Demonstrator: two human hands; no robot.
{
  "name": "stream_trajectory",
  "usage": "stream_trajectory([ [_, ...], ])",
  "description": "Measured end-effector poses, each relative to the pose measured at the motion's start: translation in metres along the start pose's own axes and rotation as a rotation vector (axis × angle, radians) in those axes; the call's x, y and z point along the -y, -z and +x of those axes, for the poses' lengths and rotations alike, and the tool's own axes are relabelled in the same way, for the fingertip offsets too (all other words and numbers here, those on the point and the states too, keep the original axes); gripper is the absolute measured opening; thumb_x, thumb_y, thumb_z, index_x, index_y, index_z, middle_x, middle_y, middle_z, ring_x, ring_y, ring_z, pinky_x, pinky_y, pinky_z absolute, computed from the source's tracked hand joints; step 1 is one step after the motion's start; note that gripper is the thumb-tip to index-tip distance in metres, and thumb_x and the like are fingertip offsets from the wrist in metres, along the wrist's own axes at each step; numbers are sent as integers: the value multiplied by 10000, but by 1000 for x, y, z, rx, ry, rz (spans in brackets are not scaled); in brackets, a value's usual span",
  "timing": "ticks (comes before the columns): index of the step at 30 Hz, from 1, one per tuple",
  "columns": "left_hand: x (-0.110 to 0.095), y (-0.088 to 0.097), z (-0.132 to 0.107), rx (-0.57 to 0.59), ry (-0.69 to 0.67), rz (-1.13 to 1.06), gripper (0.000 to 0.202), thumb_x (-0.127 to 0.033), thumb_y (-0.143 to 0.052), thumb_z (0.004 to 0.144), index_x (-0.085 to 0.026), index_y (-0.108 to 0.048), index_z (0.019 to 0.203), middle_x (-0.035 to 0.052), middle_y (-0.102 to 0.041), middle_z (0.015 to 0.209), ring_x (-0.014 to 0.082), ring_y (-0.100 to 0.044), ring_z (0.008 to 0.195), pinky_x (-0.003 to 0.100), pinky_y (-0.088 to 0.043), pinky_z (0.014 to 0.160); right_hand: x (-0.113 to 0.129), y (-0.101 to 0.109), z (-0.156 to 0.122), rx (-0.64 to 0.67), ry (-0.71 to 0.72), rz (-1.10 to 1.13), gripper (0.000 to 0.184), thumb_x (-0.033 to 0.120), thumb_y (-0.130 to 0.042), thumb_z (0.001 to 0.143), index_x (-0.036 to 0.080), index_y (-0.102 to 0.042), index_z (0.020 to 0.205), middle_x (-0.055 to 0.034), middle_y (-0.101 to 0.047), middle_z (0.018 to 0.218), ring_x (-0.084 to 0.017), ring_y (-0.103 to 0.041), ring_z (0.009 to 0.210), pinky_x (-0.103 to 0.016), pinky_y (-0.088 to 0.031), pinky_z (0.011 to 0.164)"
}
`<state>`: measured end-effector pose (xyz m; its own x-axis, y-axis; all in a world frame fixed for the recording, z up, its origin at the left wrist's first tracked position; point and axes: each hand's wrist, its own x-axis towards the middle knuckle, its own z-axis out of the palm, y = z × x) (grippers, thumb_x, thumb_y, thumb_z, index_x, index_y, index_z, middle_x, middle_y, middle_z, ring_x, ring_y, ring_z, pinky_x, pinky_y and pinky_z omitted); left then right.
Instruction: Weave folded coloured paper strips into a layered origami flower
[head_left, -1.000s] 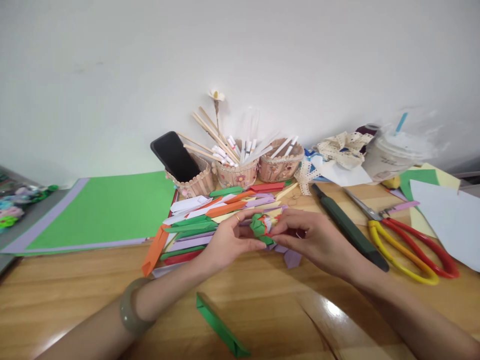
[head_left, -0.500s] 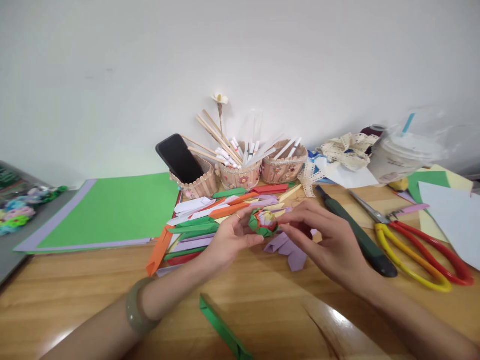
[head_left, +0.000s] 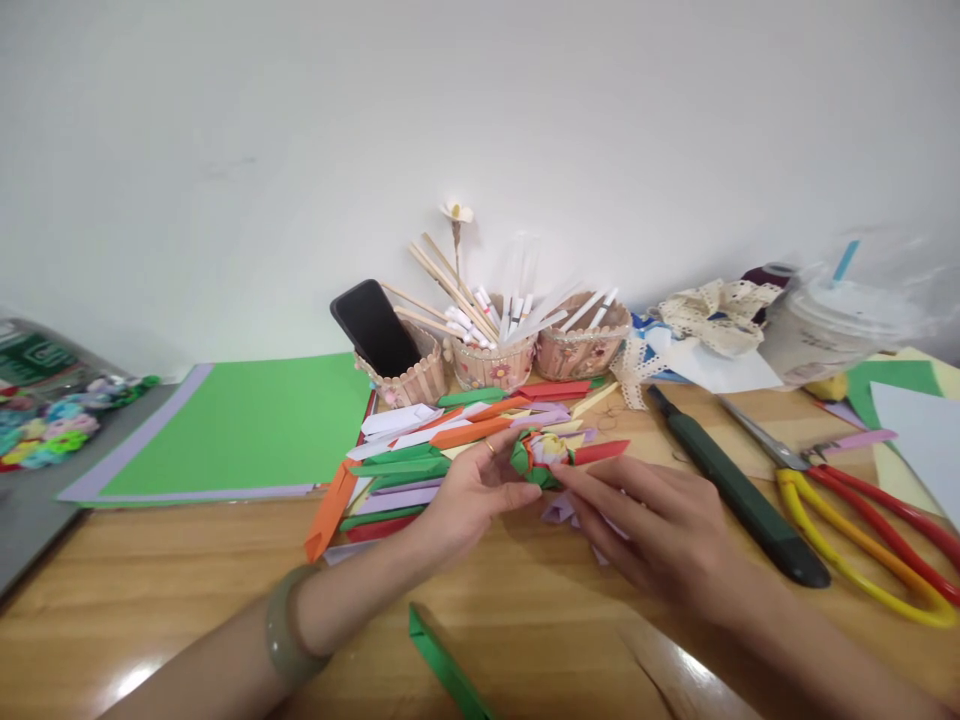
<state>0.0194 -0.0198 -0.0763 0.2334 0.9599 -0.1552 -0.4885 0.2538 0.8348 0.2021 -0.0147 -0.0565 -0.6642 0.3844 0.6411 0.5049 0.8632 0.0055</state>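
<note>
A small origami flower (head_left: 541,455) of folded green, orange, purple and yellow paper is in my left hand (head_left: 480,490), gripped between thumb and fingers. The fingers of my right hand (head_left: 652,515) press together against its near right side; where the thumb touches is hard to see. A red folded paper strip (head_left: 600,451) sticks out to the right of the flower, and I cannot tell whether it is joined to it. Purple folded pieces (head_left: 559,508) lie below, partly covered by my right hand. Many coloured folded strips (head_left: 405,455) are piled behind my left hand.
At front lies one green strip (head_left: 446,660). To the right are a dark green cutter-like tool (head_left: 739,485) and scissors (head_left: 795,480). Green paper sheets (head_left: 247,420) lie left. Behind stand craft-stick baskets (head_left: 491,365) with a phone (head_left: 377,328) and sticks, plus a lidded cup (head_left: 832,320).
The view has shifted a little, so everything sits further right and lower. My right fingers have moved onto the flower's near side, and the red strip at its right now shows.
</note>
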Motion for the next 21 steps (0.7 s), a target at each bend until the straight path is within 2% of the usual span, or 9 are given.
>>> stream_trajectory([
  [4,0,0,0,34,15,-14,594,-123,-755,554,-221,-595,1118,46,-635,1086,203,-567,991,292,-434,823,2,3,3,-3,34,77,249,115,-501,819,181,-529,1058,-20,-609,679,-133,-563,559,-252,-439,480],
  [8,-2,0,-2,38,34,-41,588,-103,-733,578,-239,-584,1131,39,-582,1197,208,-528,1067,283,-440,836,0,5,5,-102,-187,207,280,83,-495,818,228,-534,1054,-42,-608,794,-132,-590,648,-245,-477,536],
  [11,-4,2,-5,137,84,-102,559,-112,-681,651,-247,-546,1176,50,-614,1138,198,-587,975,309,-463,815,-2,5,8,-74,-278,360,263,81,-499,817,228,-558,1028,-41,-594,820,-133,-593,706,-250,-503,592],
  [13,-4,3,-5,196,120,-157,534,-146,-649,696,-250,-517,1203,55,-646,1059,190,-630,870,331,-483,778,-2,5,10,-57,-287,417,264,78,-499,815,224,-573,1023,-40,-599,811,-134,-592,716,-250,-507,595],
  [15,-4,4,-5,218,121,-194,444,-188,-610,744,-235,-530,1178,60,-659,1011,189,-639,847,336,-489,768,-2,6,11,-68,-278,425,283,62,-495,811,219,-582,1030,-43,-608,804,-133,-593,715,-246,-507,590],
  [18,-3,4,-4,195,107,-189,274,-233,-562,792,-180,-591,1060,77,-669,964,196,-636,864,331,-492,766,-1,5,10,-81,-263,395,291,57,-497,808,219,-592,1030,-50,-624,816,-134,-604,725,-244,-511,593],
  [21,-2,3,-4,160,110,-164,289,-270,-553,803,-179,-584,1074,77,-669,953,197,-641,837,324,-503,732,0,2,9,-96,-264,326,249,91,-515,808,221,-612,996,-50,-645,809,-141,-620,717,-248,-514,591],
])
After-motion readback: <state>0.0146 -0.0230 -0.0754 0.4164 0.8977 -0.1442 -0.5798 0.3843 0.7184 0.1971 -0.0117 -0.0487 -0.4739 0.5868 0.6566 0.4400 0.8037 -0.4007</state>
